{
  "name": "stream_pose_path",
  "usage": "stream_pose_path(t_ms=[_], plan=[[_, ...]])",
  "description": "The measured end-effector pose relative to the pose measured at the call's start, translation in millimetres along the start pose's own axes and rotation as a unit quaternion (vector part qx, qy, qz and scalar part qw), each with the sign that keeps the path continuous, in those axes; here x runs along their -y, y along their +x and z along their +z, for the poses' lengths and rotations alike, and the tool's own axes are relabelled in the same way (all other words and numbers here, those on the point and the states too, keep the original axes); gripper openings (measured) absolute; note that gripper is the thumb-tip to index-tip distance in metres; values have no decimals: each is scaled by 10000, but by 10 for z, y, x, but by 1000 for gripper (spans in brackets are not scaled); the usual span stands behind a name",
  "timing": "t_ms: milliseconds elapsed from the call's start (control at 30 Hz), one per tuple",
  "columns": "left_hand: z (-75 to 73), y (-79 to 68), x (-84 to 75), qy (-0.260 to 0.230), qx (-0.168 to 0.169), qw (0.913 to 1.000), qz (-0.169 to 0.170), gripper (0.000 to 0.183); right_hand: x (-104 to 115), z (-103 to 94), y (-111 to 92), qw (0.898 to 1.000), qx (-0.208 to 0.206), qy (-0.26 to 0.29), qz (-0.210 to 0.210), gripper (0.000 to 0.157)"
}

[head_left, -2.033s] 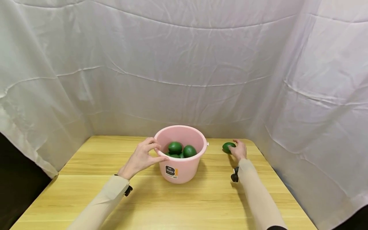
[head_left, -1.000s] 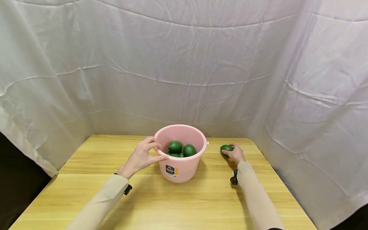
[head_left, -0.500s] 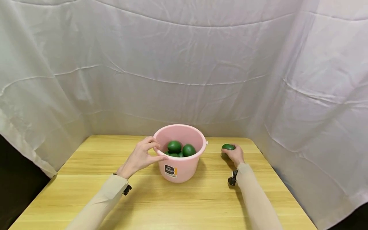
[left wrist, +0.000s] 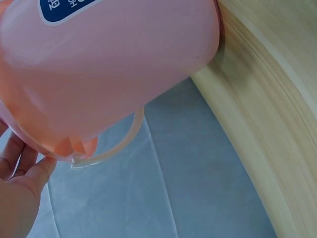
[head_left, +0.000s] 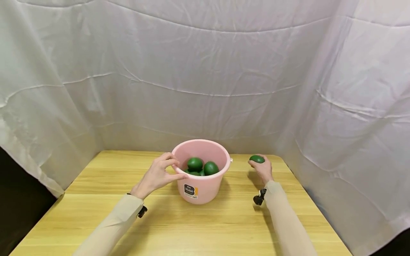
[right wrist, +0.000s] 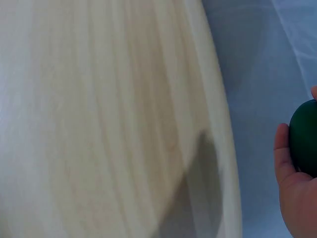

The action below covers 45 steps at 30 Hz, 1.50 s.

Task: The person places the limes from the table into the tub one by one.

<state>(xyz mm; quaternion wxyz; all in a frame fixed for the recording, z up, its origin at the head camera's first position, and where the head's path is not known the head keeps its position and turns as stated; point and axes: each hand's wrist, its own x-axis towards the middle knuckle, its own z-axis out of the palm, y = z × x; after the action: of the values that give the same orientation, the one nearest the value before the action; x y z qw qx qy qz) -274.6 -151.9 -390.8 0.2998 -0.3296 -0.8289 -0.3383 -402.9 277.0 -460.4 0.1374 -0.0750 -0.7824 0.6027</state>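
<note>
A pink bucket (head_left: 200,188) stands upright on the table, with several dark green avocados (head_left: 211,168) lying inside it. My left hand (head_left: 157,175) pinches the bucket's rim on its left side, as the left wrist view also shows with the thumb (left wrist: 39,173) at the rim beside the handle (left wrist: 116,148). To the right of the bucket, my right hand (head_left: 263,169) grips another smooth, oval avocado (head_left: 257,159) between thumb and fingers. That avocado (right wrist: 306,139) is held above the tabletop, and its shadow falls on the wood below.
The light wooden table (head_left: 205,227) ends at a back edge just behind the bucket. Pale grey cloth (head_left: 205,71) hangs behind the table and along both sides. A black device (head_left: 259,196) is strapped at the right wrist, and a similar one (head_left: 142,212) at the left.
My right hand has closed round the avocado on the table and raised it off the surface. My left hand stays on the bucket's rim, and the bucket has not moved.
</note>
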Motion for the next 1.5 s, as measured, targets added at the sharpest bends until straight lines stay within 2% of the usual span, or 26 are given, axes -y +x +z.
stream_pose_path(t_ms=[333, 633, 867, 1133, 1300, 1500], plan=[[13, -1, 10, -25, -2, 10000, 6, 39, 160, 12, -6, 9994, 74, 261, -215, 59], [10, 11, 13, -31, -29, 10000, 24, 39, 372, 58, 4, 9929, 671, 872, -458, 54], [15, 21, 28, 12, -152, 9997, 212, 37, 547, 106, -48, 9874, 844, 1182, -622, 54], [12, 16, 15, 18, -109, 9998, 175, 40, 714, 118, -129, 9924, 565, 482, -982, 57], [9, 10, 12, 1, -80, 9999, 106, 40, 825, 148, -174, 9907, 605, 532, -1094, 60], [8, 3, 9, -42, -53, 10000, 46, 40, 944, 189, -270, 9861, 835, 680, -1262, 52]])
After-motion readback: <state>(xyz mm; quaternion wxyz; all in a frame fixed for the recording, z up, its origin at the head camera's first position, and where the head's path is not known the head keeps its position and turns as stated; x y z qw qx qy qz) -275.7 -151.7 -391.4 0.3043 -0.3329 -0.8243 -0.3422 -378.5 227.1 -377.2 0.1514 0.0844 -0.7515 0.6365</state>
